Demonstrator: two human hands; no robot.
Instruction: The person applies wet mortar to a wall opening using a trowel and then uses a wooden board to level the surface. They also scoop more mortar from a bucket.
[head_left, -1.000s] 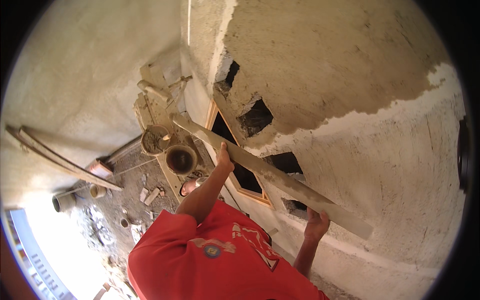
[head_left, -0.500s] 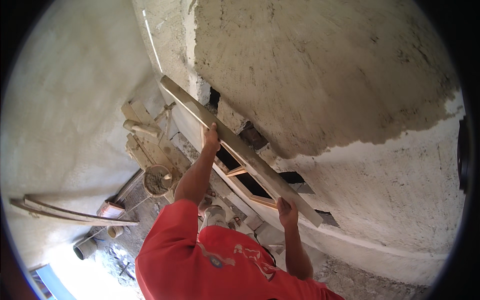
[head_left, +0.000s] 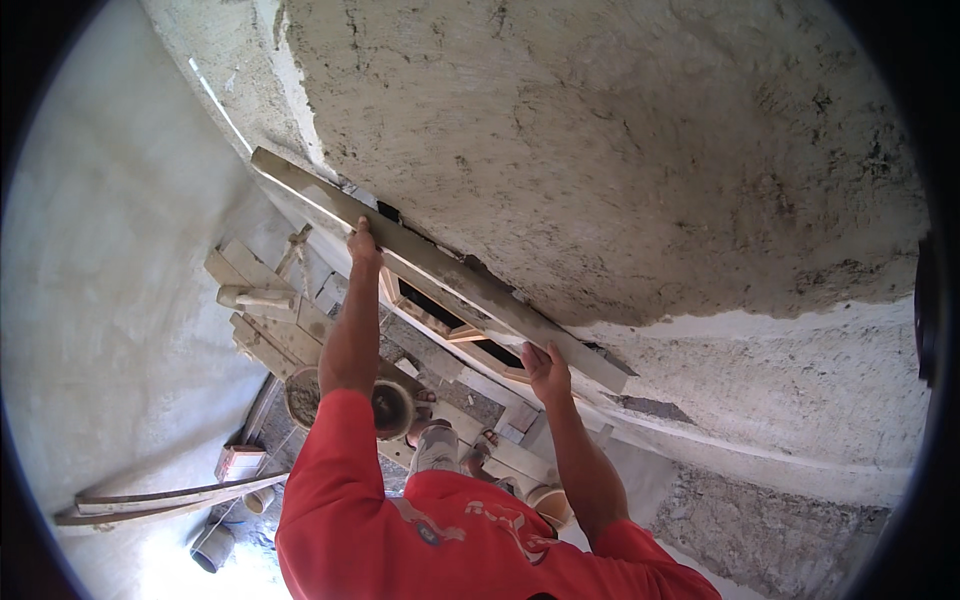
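Observation:
A long, straight wooden board (head_left: 440, 268) lies slantwise along the plastered wall (head_left: 600, 170), its far end up and to the left. Near that upper end my left hand (head_left: 365, 243) grips its lower edge, the thumb on its face. Farther down to the right, my right hand (head_left: 547, 373) holds the same edge, its fingers against the board. Just below the board is a wooden window frame (head_left: 463, 333) with dark openings, partly covered by it. Dark gaps in the wall peep out along the board's upper edge.
Mortar fills a bucket (head_left: 302, 395) at left, beside a second bucket (head_left: 392, 410). Planks (head_left: 262, 345) carry a wooden float (head_left: 258, 300). Two long battens (head_left: 180, 500) lean at the left wall. Another bucket (head_left: 550, 505) stands below my right arm.
Both hands and the board have shifted left in the view. The board now covers more of the wall gaps and the window frame. More buckets show near my feet.

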